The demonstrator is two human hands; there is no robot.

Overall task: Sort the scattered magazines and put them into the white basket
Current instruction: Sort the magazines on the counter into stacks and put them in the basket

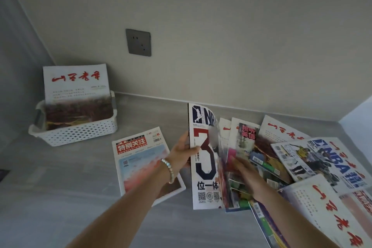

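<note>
We see a white basket [76, 133] with perforated walls standing in the far left corner of a grey counter [60, 177]. One magazine with red brush lettering [76, 86] stands in it, leaning back toward the wall [221, 26], its upper half rising above the rim; we cannot tell whether others lie behind it. A grey wall socket [138, 42] sits above and to the right of the basket.

Between basket and hands, a magazine with a red title band [138, 159] lies flat on the counter, partly under the left forearm. We find the remaining magazines in an overlapping heap [302, 167] on the right side of the counter, well apart from the basket.

The left hand [182, 152], a beaded bracelet [168, 169] at its wrist, grips the left edge of a basketball magazine bearing a large "3" [205, 159], thumb on the cover and fingers behind, holding it raised on its lower edge. The right hand [244, 175] reaches forward, palm down, fingers spread flat over the fanned magazines just right of the raised one; whether it merely presses on them or grips one, we cannot tell.
</note>
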